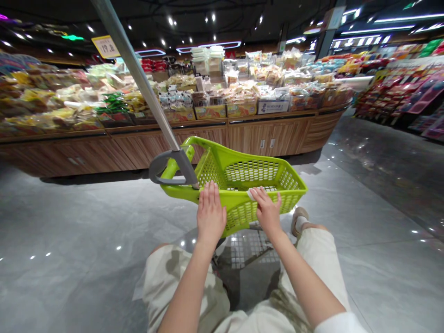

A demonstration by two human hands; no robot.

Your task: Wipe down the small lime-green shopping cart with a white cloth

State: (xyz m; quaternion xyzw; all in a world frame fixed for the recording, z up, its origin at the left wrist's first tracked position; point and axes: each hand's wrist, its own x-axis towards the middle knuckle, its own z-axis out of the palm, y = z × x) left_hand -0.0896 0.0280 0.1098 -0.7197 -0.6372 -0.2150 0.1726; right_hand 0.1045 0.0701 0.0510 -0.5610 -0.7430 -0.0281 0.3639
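A lime-green plastic shopping basket (243, 155) with perforated walls sits in front of my knees, its visible inside bare. Along its near rim, my left hand (211, 216) lies flat with fingers stretched out, close to the foot of the metal pole. My right hand (268, 210) is farther right on the same rim, fingers bent over the edge. Under its fingertips a small piece of white tissue or wipe (250, 194) presses against the rim. At the basket's left end are a grey loop handle (156, 169) and a slanting metal pole (145, 83).
Behind the basket runs a long wood-fronted display counter (277, 134) heaped with packaged food. A yellow-edged price sign (106, 46) stands above it at left. More stocked shelves (395, 88) are at right. Glossy grey floor tiles (86, 222) surround my legs.
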